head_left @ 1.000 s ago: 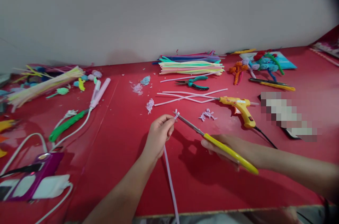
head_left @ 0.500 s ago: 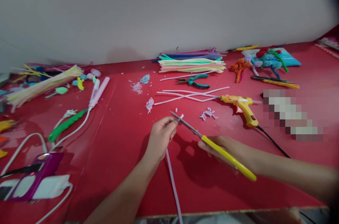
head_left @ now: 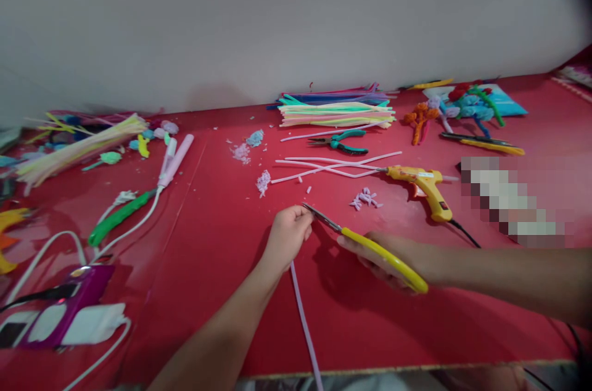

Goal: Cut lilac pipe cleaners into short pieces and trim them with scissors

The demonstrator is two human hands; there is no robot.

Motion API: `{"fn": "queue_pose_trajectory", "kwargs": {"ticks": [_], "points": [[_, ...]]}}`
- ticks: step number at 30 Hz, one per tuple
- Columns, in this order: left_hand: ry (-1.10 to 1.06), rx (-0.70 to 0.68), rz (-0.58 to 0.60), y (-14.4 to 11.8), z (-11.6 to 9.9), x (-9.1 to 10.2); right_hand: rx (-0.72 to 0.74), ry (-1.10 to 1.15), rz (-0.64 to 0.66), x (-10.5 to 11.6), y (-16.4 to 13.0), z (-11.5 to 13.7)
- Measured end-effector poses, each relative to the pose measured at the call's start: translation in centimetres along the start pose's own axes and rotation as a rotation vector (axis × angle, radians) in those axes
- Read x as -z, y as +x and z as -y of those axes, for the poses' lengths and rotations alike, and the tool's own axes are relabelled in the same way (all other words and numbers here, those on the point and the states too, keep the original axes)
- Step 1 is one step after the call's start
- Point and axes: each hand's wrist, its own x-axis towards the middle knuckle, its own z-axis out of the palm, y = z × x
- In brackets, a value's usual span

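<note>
Pinched in my left hand [head_left: 289,234] is a lilac pipe cleaner [head_left: 303,317], whose long end hangs down past the table's front edge. My right hand [head_left: 386,255] grips yellow-handled scissors [head_left: 383,258], with the blades lying close against my left fingertips. Two short cut lilac bits, one of them a small piece [head_left: 309,190], lie just beyond the blades. A little pile of lilac pieces [head_left: 366,198] rests to the right of them. The pipe cleaner's upper tip is mostly hidden by my fingers.
A yellow glue gun [head_left: 423,181] lies at the right, its nozzle near several lilac pipe cleaners [head_left: 333,164]. Behind are teal pliers [head_left: 340,143] and a pipe cleaner bundle [head_left: 337,112]. At left sit a pink straightener [head_left: 176,163], a green-handled tool [head_left: 121,218] and a purple power strip [head_left: 76,301].
A short lilac bit has come off the pipe cleaner's tip and now lies beyond my left hand. My right hand and the scissors have shifted slightly left and up.
</note>
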Motion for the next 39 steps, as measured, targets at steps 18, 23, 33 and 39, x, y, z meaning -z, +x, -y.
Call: {"fn": "queue_pose_trajectory", "kwargs": {"ticks": [18, 23, 33, 39], "points": [[-0.212, 0.072, 0.356, -2.0, -2.1, -1.0, 0.432, 0.077, -0.186, -0.5, 3.3, 0.5], [-0.194, 0.055, 0.343, -1.7, -2.0, -0.5, 0.46, 0.022, -0.249, 0.2, 3.1, 1.3], [-0.388, -0.026, -0.003, -1.0, -1.9, 0.5, 0.299, -0.179, -0.207, 1.4, 0.9, -1.2], [-0.321, -0.058, -0.037, -0.9, -1.7, 0.2, 0.265, -0.354, -0.154, 1.0, -1.2, -1.0]]}}
